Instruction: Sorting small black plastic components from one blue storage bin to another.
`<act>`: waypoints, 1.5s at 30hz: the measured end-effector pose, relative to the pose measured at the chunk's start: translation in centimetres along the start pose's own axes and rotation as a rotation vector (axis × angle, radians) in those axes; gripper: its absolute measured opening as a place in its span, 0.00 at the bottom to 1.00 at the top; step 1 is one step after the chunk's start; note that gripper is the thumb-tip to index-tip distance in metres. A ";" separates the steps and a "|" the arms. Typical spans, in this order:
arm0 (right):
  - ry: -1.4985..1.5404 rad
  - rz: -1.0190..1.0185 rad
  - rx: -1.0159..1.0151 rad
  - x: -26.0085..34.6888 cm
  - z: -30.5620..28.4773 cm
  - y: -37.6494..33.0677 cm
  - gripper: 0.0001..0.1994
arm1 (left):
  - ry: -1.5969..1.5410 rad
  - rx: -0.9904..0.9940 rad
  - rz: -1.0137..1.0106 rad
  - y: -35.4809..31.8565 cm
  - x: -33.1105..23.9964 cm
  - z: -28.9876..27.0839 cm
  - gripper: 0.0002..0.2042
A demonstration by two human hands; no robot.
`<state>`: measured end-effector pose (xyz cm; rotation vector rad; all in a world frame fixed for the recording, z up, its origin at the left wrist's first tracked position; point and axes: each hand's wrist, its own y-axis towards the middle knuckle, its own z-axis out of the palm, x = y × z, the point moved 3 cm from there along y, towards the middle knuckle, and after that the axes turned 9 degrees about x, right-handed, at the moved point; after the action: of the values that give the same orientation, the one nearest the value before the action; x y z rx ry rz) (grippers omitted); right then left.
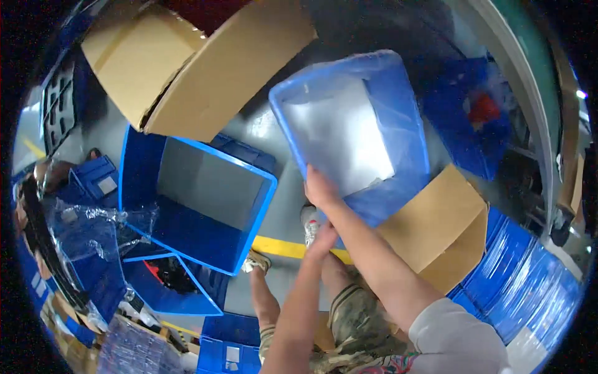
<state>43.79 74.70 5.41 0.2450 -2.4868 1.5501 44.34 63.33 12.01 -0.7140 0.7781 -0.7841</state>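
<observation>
Pale blue bin (398, 109), film-lined, sits ahead of the person, right of a darker blue bin (190, 227). Right hand (319, 187) is curled round its left rim. Left hand (323, 240) blurred just below; I cannot tell its opening or hold.

A grey shirt (458, 333) tops camouflage shorts (361, 315).

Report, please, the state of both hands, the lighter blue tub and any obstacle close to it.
Right hand gripping left rim of lighter blue tub. Left hand lower in view, contact unclear. Cardboard box close at tub's lower right.
</observation>
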 end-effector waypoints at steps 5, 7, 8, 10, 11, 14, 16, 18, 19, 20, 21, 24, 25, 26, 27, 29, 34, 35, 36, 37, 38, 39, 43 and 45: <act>-0.186 -0.086 -0.200 3.0 -0.9 -1.6 0.26 | 0.000 -0.027 0.239 0.3 9.1 -3.6 0.24; -0.136 -0.027 -0.312 1.2 -4.2 -2.4 0.27 | 0.005 -0.036 0.262 -1.6 9.4 -3.8 0.25; -0.100 0.004 -0.339 0.6 -6.8 -3.0 0.27 | 0.038 -0.050 0.292 -2.5 8.9 -4.2 0.25; -0.061 0.094 -0.394 0.7 -10.0 -4.3 0.26 | 0.082 -0.063 0.136 -4.8 10.2 -6.7 0.29; 0.007 0.049 -0.468 0.0 -11.6 -5.0 0.24 | 0.062 -0.063 0.154 -5.6 10.9 -7.3 0.29; 0.319 -0.365 -0.639 -4.3 -17.3 -6.1 0.20 | 0.094 -0.180 0.166 -6.2 11.3 -7.5 0.30; 0.502 -0.240 -0.483 -6.9 -21.0 -7.9 0.21 | 0.089 -0.263 0.263 -6.6 9.6 -6.9 0.31; 0.486 -0.148 -0.431 -8.4 -23.4 -9.9 0.19 | -0.001 -0.304 0.282 -6.0 8.1 -5.9 0.30; 0.550 -0.147 -0.398 -8.7 -23.7 -10.7 0.19 | 0.015 -0.383 0.404 -5.9 7.0 -5.5 0.29; 0.616 -0.136 -0.371 -8.9 -24.0 -11.5 0.20 | 0.037 -0.452 0.522 -5.9 5.9 -5.2 0.28; 0.706 -0.216 -0.322 -9.4 -24.6 -11.9 0.22 | 0.031 -0.455 0.509 -5.7 5.4 -4.7 0.28; 0.802 -0.222 -0.260 -12.1 -26.9 -11.6 0.25 | 0.004 -0.436 0.449 -5.4 3.9 -2.4 0.26; 0.757 -0.227 -0.329 -14.0 -27.3 -11.1 0.22 | 0.033 -0.376 0.403 -5.2 3.4 -0.6 0.25; 0.766 -0.229 -0.322 -15.8 -27.0 -10.6 0.22 | 0.064 -0.326 0.350 -5.1 2.9 0.9 0.24; 0.755 -0.044 -0.419 -18.5 -26.5 -10.4 0.22 | 0.070 -0.335 0.343 -5.2 2.2 2.2 0.24; 0.466 0.177 -0.510 -28.8 -28.3 -10.1 0.21 | 0.216 -0.175 0.545 -4.0 -0.2 6.6 0.24; -0.844 0.206 -0.776 -32.8 -20.1 -10.1 0.24 | 0.303 -0.263 0.532 -1.9 -0.4 6.9 0.27; -0.841 0.218 -0.772 -31.4 -19.3 -10.4 0.24 | 0.292 -0.276 0.535 -1.8 -0.4 6.3 0.26; -0.922 0.313 -0.805 -30.5 -19.4 -10.5 0.26 | 0.280 -0.278 0.547 -1.4 -0.4 6.0 0.25; -0.999 0.407 -0.836 -29.4 -19.6 -10.4 0.30 | 0.264 -0.242 0.455 -0.8 0.2 6.0 0.24; -0.719 0.305 -0.647 -26.3 -19.5 -10.2 0.31 | 0.277 -0.245 0.443 -0.6 0.7 5.3 0.24; -0.443 0.206 -0.456 -22.5 -19.6 -11.2 0.33 | 0.306 -0.257 0.422 -0.5 1.1 4.9 0.25; 0.049 -0.054 -0.510 -17.5 -16.4 -12.7 0.34 | 0.280 -0.212 0.366 2.5 -2.2 6.5 0.28; -0.044 0.036 -0.715 -21.4 -16.8 -11.2 0.34 | 0.245 -0.098 0.348 6.0 -3.8 7.7 0.29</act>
<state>68.55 85.60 16.86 0.1159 -2.8899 0.5824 50.86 71.49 12.54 -0.5531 1.1348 -0.5233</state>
